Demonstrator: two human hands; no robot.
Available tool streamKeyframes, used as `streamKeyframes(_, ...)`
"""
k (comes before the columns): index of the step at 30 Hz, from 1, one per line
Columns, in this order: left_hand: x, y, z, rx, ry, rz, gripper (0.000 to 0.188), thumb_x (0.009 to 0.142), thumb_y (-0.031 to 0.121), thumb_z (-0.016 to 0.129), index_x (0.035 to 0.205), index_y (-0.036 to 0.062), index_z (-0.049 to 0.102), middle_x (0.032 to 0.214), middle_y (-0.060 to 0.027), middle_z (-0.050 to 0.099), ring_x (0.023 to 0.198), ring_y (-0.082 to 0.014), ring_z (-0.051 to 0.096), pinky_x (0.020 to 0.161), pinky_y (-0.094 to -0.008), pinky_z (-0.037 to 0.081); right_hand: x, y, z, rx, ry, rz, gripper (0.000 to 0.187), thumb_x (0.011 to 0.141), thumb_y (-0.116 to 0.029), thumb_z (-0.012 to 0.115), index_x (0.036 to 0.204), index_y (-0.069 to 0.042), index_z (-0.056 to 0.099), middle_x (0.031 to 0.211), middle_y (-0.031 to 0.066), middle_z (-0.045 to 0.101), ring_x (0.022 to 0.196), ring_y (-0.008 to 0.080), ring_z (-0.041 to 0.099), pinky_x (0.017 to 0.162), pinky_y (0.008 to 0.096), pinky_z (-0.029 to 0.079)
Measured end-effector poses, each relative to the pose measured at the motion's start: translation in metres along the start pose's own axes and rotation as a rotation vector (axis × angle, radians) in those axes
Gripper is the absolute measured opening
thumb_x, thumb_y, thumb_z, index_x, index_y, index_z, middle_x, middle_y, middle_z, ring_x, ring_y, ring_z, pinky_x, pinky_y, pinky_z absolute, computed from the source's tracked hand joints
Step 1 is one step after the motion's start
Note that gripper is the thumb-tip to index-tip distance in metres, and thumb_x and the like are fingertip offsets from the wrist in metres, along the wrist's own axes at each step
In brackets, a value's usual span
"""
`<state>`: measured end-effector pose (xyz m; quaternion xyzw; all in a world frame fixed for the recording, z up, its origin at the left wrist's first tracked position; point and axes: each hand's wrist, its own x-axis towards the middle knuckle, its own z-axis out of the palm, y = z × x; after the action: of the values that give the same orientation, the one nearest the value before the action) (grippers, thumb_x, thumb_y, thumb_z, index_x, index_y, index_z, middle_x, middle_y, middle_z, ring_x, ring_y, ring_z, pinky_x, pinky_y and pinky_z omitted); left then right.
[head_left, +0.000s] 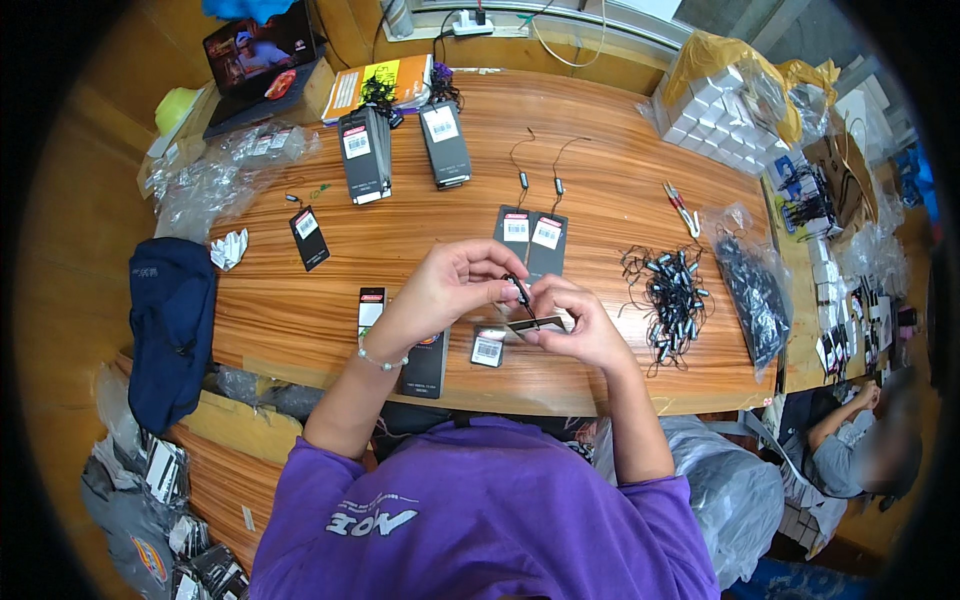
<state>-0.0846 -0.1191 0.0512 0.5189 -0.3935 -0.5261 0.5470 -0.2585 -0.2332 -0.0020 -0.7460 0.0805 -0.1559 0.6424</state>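
Above the table's near edge, my left hand (462, 285) is closed, with thumb and fingers pinching a black hang-tag string (518, 290). Close beside it, my right hand (578, 322) grips a small hang tag (540, 325), seen nearly edge-on, and the string runs down to it. Whether the string passes through the tag's hole is too small to tell. Just beyond my hands lie two grey hang tags (547, 235) with strings stretched away from me. A small white barcode sticker sheet (488, 347) rests below my hands. Partly under my left forearm are more dark tags (424, 370).
Loose black strings (668, 300) form a pile at right, beside a clear bag of them (750, 290) and snips (682, 208). Stacked tags (445, 145) stand at the back, a single tag (310, 240) at left. A blue pouch (170, 330) hangs over the left edge. Someone sits at far right.
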Motion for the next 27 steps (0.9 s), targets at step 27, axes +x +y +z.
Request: streamKeyframes(27,0.031,-0.082,0.045,1.001,-0.404,0.358,0.011,0.072,0.008,0.064,0.081,0.0025,0.062,0.079,-0.0114,0.062,0.078,-0.0284,0.059,0.072,-0.0360,0.047,-0.044,0.017,-0.014,-1.260,-0.088,0.025,0.037,0.068,-0.001,0.058,0.103,-0.010,0.054,0.094,0.0073,0.052,0.095,0.0245,0.049,0.079,0.0405,0.034)
